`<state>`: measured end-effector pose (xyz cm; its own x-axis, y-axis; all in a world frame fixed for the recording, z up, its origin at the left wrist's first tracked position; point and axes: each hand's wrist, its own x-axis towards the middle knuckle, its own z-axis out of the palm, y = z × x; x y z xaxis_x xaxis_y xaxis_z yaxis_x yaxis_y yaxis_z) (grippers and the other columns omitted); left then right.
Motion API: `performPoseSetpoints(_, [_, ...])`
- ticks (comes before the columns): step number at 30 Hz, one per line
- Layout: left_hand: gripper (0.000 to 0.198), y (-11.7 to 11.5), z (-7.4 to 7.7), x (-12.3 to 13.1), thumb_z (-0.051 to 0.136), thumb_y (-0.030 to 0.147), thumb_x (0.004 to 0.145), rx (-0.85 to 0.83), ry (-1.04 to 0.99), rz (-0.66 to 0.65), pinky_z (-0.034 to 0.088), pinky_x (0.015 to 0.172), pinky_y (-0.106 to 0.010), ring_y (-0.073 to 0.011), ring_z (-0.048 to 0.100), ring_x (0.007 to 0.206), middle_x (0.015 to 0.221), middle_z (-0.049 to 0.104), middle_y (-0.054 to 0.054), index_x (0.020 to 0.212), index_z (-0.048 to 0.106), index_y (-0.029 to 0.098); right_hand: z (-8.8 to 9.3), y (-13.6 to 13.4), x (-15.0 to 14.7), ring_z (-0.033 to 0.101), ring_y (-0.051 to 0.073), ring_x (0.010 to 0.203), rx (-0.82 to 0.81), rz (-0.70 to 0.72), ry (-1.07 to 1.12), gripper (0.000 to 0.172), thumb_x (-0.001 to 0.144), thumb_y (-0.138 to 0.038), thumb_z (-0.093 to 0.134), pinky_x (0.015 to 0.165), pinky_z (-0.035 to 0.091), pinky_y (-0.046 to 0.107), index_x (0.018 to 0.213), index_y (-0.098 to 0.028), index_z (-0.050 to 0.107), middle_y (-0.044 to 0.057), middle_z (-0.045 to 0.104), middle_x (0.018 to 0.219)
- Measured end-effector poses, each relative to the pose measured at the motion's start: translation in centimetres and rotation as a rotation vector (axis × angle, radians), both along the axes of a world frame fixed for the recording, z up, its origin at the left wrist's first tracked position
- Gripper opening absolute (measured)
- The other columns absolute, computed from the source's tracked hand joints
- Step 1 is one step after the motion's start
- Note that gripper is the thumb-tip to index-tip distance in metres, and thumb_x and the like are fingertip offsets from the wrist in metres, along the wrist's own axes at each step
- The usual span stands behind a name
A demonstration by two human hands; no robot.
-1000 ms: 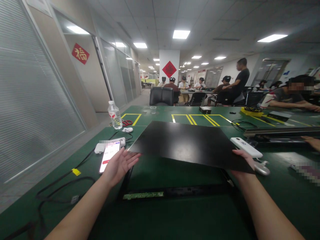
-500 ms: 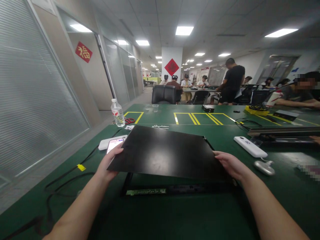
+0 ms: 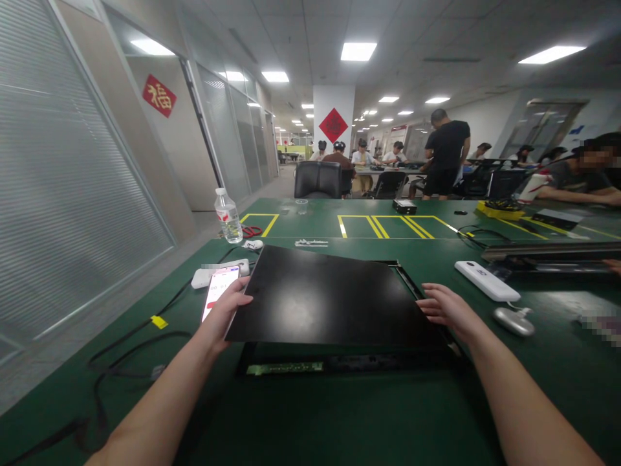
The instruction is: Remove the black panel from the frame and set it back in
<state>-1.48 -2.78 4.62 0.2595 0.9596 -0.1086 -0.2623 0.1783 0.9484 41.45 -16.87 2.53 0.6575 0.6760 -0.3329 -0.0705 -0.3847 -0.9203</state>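
Closest to me on the green-matted counter [image 3: 339, 421] is the black rectangular frame with a green circuit strip [image 3: 284, 369] along its front rail. The thin black glossy rectangular panel [image 3: 330, 298] has dropped a lot in the last second: it was tilted up high, now it sits low and nearly flat right over that frame. Left hand [image 3: 224, 312] has its fingers wrapped on the left edge, holding it. Right hand [image 3: 444, 309] fingers lie bent on the right edge, can't tell if they're pinching. Further out there's a lit white-and-red phone [image 3: 217, 299], then a clear plastic water bottle [image 3: 228, 217]
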Motion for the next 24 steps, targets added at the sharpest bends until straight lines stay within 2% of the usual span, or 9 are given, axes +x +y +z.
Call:
performPoseSetpoints(4, [0.050,0.0,-0.1,0.1,0.074,0.019,0.058,0.015,0.008,0.000,0.056,0.062,-0.031,-0.0246,0.073,0.072,0.084,0.075,-0.002,0.107,0.065,0.020,-0.4,0.1,0.6,0.065,0.017,0.068,-0.002,0.004,-0.070,0.038,0.089,-0.033,0.052,0.056,0.044,0.024,0.124,-0.022,0.059,0.008,0.075,0.082])
performPoseSetpoints(7, [0.051,-0.2,-0.2,0.3,0.074,0.019,0.058,0.023,0.009,0.001,0.056,0.061,-0.030,-0.0250,0.073,0.073,0.084,0.075,-0.002,0.109,0.064,0.020,-0.9,0.2,1.0,0.059,0.015,0.062,0.029,-0.010,-0.133,0.038,0.085,-0.036,0.054,0.050,0.034,0.022,0.120,-0.021,0.061,0.008,0.076,0.081])
performPoseSetpoints(10, [0.055,-0.4,-0.3,0.6,0.074,0.019,0.058,0.022,0.022,0.015,0.056,0.063,-0.030,-0.0262,0.073,0.077,0.086,0.076,-0.003,0.112,0.065,0.019,-1.1,0.2,1.0,0.053,0.014,0.056,0.046,-0.040,-0.156,0.036,0.082,-0.036,0.056,0.048,0.030,0.022,0.113,-0.020,0.062,0.008,0.075,0.076])
performPoseSetpoints(14, [0.060,-0.4,-0.7,1.0,0.076,0.020,0.057,0.012,0.030,0.001,0.057,0.066,-0.032,-0.0274,0.073,0.081,0.092,0.076,-0.004,0.117,0.065,0.019,-0.9,0.3,0.8,0.052,0.015,0.054,0.046,-0.065,-0.183,0.033,0.078,-0.036,0.057,0.049,0.032,0.024,0.105,-0.019,0.062,0.008,0.073,0.071])
performPoseSetpoints(19, [0.061,-0.3,-1.3,1.3,0.076,0.019,0.057,-0.013,0.039,-0.022,0.055,0.064,-0.031,-0.0254,0.073,0.075,0.091,0.076,-0.003,0.116,0.063,0.020,-0.9,0.2,1.1,0.061,0.019,0.062,0.025,-0.081,-0.242,0.032,0.076,-0.038,0.057,0.052,0.036,0.027,0.101,-0.019,0.061,0.009,0.073,0.070])
performPoseSetpoints(24, [0.061,-0.4,-1.7,1.5,0.077,0.017,0.059,-0.027,0.033,-0.044,0.056,0.066,-0.031,-0.0240,0.073,0.074,0.092,0.076,-0.004,0.118,0.062,0.019,-1.8,0.1,2.0,0.068,0.022,0.075,-0.003,-0.063,-0.319,0.033,0.078,-0.039,0.057,0.061,0.045,0.030,0.103,-0.018,0.063,0.009,0.074,0.074])
